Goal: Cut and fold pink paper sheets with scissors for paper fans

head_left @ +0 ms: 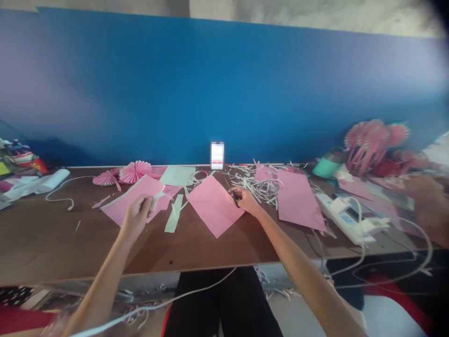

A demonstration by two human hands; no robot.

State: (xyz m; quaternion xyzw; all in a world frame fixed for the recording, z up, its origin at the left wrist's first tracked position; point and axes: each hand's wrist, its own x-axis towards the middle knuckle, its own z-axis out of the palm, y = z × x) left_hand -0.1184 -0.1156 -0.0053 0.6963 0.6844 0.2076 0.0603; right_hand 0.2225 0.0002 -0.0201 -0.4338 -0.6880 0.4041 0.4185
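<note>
My left hand point(137, 216) is closed around a pale paper strip point(158, 196), held just above a pink sheet point(135, 199) at the left of the brown table point(52, 243). My right hand point(246, 200) grips dark scissors point(234, 196) at the right edge of a pink paper sheet point(213, 206) lying in the middle. A pale green strip point(174, 214) lies between the two pink sheets.
Folded pink paper fans point(135, 171) lie at the back left, a heap of white paper shreds point(259, 183) at the back middle, another pink sheet point(298, 196) to the right. A white power strip point(345, 216) with cables, a teal object point(328, 164) and more pink fans point(372, 138) sit far right. Another person's hand point(430, 206) shows at the right edge.
</note>
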